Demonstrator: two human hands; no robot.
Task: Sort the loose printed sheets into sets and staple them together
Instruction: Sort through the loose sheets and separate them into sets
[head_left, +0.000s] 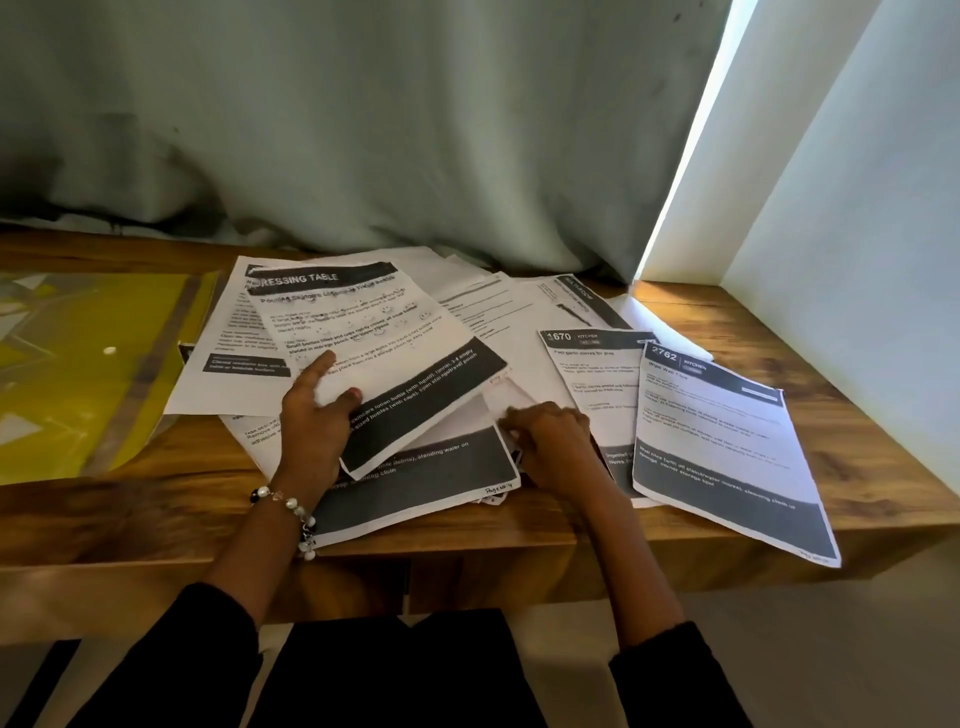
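Several loose printed sheets lie spread over the wooden desk. My left hand grips the lower left edge of a sheet headed "DRESSING TABLE", which is lifted and tilted above the pile. My right hand has curled fingers on the edge of white sheets in the middle of the pile. Under my hands lies a sheet with a broad dark band. To the right are a sheet numbered 1670 and one numbered 2762, the latter hanging over the desk's front edge. No stapler is in view.
A yellow plastic folder lies at the desk's left. A grey curtain hangs behind the desk and a white wall bounds it on the right. More sheets lie at the back left and the back right.
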